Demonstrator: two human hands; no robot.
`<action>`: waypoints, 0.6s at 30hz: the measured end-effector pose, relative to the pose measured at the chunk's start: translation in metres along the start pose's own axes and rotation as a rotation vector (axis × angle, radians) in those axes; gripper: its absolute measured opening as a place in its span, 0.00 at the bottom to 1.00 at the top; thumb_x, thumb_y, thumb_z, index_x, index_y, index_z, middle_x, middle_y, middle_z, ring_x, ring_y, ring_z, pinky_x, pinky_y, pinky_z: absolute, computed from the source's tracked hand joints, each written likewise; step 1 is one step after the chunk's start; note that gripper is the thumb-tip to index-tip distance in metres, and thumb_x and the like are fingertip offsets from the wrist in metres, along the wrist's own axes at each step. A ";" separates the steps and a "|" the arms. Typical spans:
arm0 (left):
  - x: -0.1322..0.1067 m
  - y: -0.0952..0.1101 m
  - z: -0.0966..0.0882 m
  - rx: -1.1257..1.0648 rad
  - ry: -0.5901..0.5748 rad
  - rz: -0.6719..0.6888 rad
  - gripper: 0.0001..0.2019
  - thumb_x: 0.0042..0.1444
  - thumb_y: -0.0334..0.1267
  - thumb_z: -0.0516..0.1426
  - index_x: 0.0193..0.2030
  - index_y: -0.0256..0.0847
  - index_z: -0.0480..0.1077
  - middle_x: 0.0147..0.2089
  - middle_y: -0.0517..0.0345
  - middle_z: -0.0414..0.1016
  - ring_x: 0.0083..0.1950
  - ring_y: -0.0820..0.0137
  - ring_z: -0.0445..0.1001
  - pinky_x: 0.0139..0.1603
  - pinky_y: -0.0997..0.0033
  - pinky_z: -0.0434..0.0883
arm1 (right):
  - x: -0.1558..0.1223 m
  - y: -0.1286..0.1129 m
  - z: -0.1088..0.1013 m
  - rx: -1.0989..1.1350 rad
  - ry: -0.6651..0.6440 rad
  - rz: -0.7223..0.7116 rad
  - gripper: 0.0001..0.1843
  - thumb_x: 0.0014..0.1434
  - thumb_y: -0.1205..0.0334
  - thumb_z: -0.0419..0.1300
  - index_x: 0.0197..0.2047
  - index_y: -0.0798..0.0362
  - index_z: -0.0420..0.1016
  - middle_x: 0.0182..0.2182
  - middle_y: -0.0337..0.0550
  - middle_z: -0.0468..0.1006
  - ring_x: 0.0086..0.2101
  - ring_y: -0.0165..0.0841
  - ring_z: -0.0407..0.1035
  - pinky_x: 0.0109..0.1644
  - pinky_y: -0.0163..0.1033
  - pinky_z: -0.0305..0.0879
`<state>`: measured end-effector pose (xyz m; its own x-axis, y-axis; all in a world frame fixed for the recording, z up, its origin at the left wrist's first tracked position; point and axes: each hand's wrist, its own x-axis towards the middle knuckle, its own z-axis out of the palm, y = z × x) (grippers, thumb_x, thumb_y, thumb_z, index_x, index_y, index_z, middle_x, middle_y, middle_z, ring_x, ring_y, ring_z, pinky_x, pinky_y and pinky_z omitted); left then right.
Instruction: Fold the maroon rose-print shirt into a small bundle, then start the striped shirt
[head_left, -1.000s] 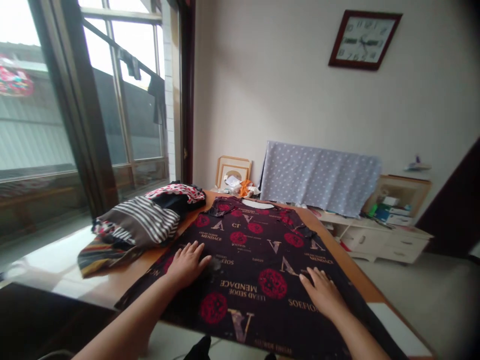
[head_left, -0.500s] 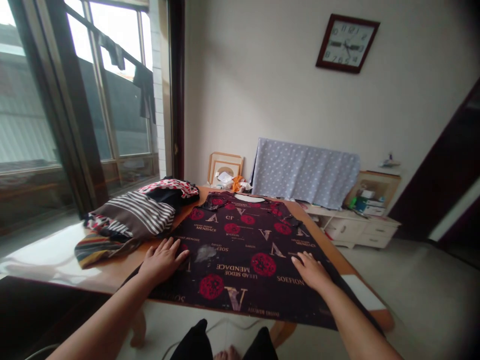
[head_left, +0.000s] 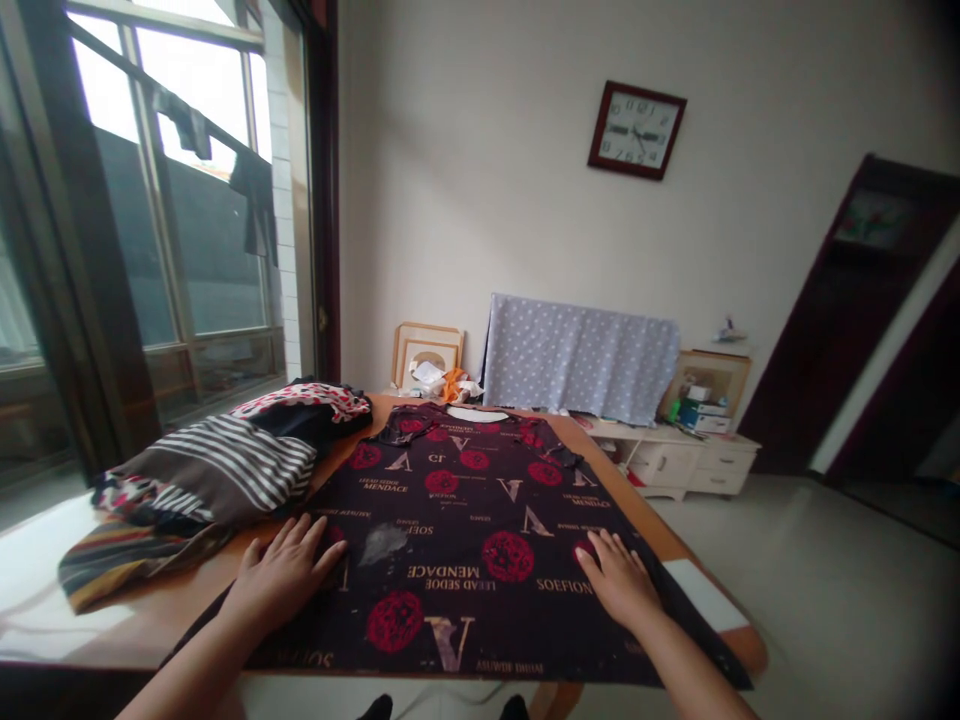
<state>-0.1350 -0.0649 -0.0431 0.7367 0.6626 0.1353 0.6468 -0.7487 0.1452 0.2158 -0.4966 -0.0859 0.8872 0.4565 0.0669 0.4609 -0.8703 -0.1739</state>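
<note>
A dark shirt (head_left: 480, 520) with red round flowers and pale lettering lies spread flat over the wooden table (head_left: 651, 508), its neckline at the far end. My left hand (head_left: 289, 565) rests palm down on the shirt's left edge, fingers spread. On the right part of the shirt, my right hand (head_left: 616, 575) also lies flat with the fingers stretched out. Neither hand grips the cloth. Left of the shirt is a heap of clothes (head_left: 247, 460), with striped, dotted and dark pieces, close to my left hand.
Beyond the table stands a low white cabinet (head_left: 694, 465). A polka-dot grey cloth (head_left: 577, 360) hangs over something by the wall. Picture frames (head_left: 427, 350) lean there, and a clock (head_left: 637, 130) hangs above. Large glass windows (head_left: 187, 240) are at left.
The head view has turned slightly to the right and upward, so the scene sits further left and lower. Both hands remain flat on the shirt.
</note>
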 end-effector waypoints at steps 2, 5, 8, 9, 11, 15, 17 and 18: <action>0.000 0.002 -0.001 0.025 -0.023 -0.013 0.34 0.63 0.57 0.46 0.72 0.44 0.61 0.76 0.44 0.54 0.78 0.49 0.47 0.71 0.35 0.46 | 0.000 0.000 0.003 -0.005 0.011 0.000 0.38 0.67 0.40 0.42 0.73 0.52 0.59 0.72 0.50 0.56 0.71 0.45 0.46 0.73 0.56 0.42; 0.002 0.002 -0.001 0.028 -0.028 -0.050 0.36 0.62 0.58 0.47 0.73 0.42 0.60 0.76 0.43 0.53 0.78 0.49 0.47 0.71 0.35 0.46 | 0.001 0.004 0.010 0.003 0.028 -0.009 0.39 0.67 0.39 0.42 0.72 0.52 0.60 0.72 0.50 0.56 0.71 0.46 0.46 0.73 0.56 0.43; 0.011 0.000 -0.005 0.024 -0.049 -0.076 0.38 0.59 0.63 0.48 0.70 0.45 0.64 0.75 0.43 0.58 0.76 0.46 0.52 0.70 0.31 0.46 | 0.008 0.010 0.011 0.045 0.026 -0.017 0.38 0.65 0.39 0.45 0.70 0.50 0.63 0.71 0.49 0.59 0.70 0.47 0.49 0.72 0.55 0.47; 0.016 0.000 -0.008 0.026 -0.057 -0.071 0.37 0.58 0.64 0.49 0.68 0.46 0.66 0.73 0.42 0.61 0.74 0.45 0.56 0.69 0.30 0.47 | 0.012 0.013 0.008 0.072 0.017 -0.024 0.37 0.64 0.39 0.47 0.69 0.50 0.66 0.70 0.49 0.61 0.70 0.47 0.52 0.71 0.54 0.50; 0.031 0.002 -0.016 0.029 -0.060 -0.047 0.35 0.56 0.66 0.50 0.61 0.47 0.73 0.67 0.42 0.71 0.68 0.44 0.65 0.67 0.33 0.53 | 0.024 0.016 -0.001 0.146 -0.021 -0.042 0.34 0.62 0.40 0.52 0.64 0.49 0.73 0.66 0.51 0.68 0.66 0.49 0.59 0.68 0.51 0.56; 0.084 0.017 -0.027 -0.017 0.012 0.039 0.30 0.57 0.66 0.49 0.47 0.45 0.77 0.52 0.45 0.80 0.56 0.46 0.75 0.54 0.48 0.69 | 0.066 0.015 -0.029 0.318 -0.092 -0.064 0.24 0.61 0.41 0.54 0.43 0.50 0.82 0.46 0.53 0.83 0.51 0.48 0.75 0.55 0.46 0.68; 0.122 0.029 -0.028 -0.108 0.053 0.082 0.29 0.58 0.65 0.50 0.47 0.44 0.77 0.50 0.47 0.80 0.53 0.50 0.76 0.51 0.56 0.70 | 0.093 0.012 -0.040 0.427 -0.080 -0.065 0.22 0.62 0.43 0.54 0.38 0.51 0.81 0.40 0.50 0.84 0.45 0.45 0.77 0.47 0.42 0.70; 0.143 0.035 -0.027 -0.175 0.056 0.086 0.28 0.58 0.64 0.51 0.47 0.44 0.77 0.50 0.47 0.81 0.52 0.52 0.77 0.50 0.59 0.70 | 0.108 0.010 -0.044 0.499 -0.074 -0.055 0.21 0.62 0.44 0.54 0.39 0.51 0.80 0.39 0.49 0.84 0.43 0.43 0.78 0.43 0.40 0.70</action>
<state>-0.0123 0.0039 0.0077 0.7723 0.6002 0.2082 0.5343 -0.7909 0.2983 0.3174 -0.4636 -0.0376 0.8498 0.5266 0.0219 0.4241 -0.6586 -0.6216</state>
